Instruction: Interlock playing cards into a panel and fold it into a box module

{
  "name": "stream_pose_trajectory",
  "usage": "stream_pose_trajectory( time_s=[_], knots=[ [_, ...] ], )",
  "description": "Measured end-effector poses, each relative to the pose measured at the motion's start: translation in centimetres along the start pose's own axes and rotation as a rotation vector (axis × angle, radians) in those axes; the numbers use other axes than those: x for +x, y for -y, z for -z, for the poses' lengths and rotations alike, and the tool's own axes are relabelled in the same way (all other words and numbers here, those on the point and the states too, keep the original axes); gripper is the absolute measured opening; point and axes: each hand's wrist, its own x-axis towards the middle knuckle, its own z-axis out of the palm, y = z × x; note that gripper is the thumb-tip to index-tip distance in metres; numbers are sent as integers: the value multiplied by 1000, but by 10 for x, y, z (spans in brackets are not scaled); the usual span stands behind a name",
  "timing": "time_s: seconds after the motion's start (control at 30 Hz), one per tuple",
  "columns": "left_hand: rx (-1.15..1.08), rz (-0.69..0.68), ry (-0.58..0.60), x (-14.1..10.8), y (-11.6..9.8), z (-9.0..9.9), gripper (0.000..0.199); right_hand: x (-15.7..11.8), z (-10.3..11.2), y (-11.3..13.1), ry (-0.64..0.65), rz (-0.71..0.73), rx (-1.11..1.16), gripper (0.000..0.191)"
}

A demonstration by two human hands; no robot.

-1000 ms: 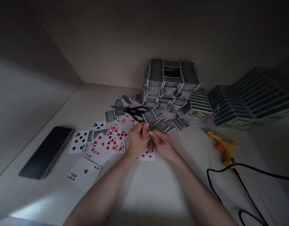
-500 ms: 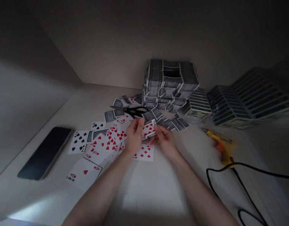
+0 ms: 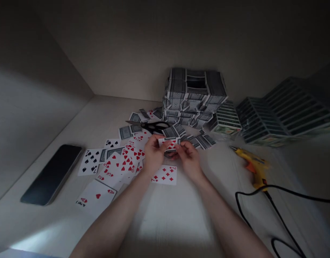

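Note:
Between both hands is a playing card [image 3: 168, 144] with red diamonds on its face and folded edges showing the patterned back. My left hand [image 3: 154, 152] pinches its left side, the thumb lying across the face. My right hand [image 3: 188, 157] grips the right edge with thumb and fingers. Below the hands, a seven of diamonds [image 3: 166, 175] lies face up on the table. Loose red-suit cards [image 3: 128, 159] overlap to the left of my left hand. Black-handled scissors [image 3: 154, 126] rest on card pieces just beyond the hands.
Behind the scissors stands a box-like structure of folded cards [image 3: 194, 95]. Packs of stacked cards [image 3: 285, 111] are at the back right. A yellow glue gun [image 3: 254, 168] with a black cord lies on the right, a phone [image 3: 52, 175] on the left. Walls enclose the back and left.
The held card has turned from a slant to nearly level, and my left thumb has moved onto its face. The seven of diamonds beneath shows slightly more.

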Motion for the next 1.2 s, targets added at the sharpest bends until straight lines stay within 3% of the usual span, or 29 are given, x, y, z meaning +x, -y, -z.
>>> stream_pose_trajectory(
  time_s=[0.13,0.23,0.47,0.63,0.77,1.03,1.2],
  knots=[
    [-58,79,42,0,-3,1,19,1,5,1,-75,57,-123,28],
    [-57,94,76,-1,-4,2,17,0,6,2,-52,50,-128,35],
    [167,-75,71,-3,-5,4,20,-3,3,-5,10,17,-177,25],
    [194,-84,130,-1,-7,5,17,-7,5,1,132,-5,-198,32],
    [213,-72,161,0,-7,4,21,-7,7,7,118,-13,-232,38],
    [-51,100,89,-3,-5,-1,39,-4,5,11,29,-72,-13,36],
    [95,-12,93,-7,-8,-1,32,-4,1,13,153,-178,116,35]
  ],
)
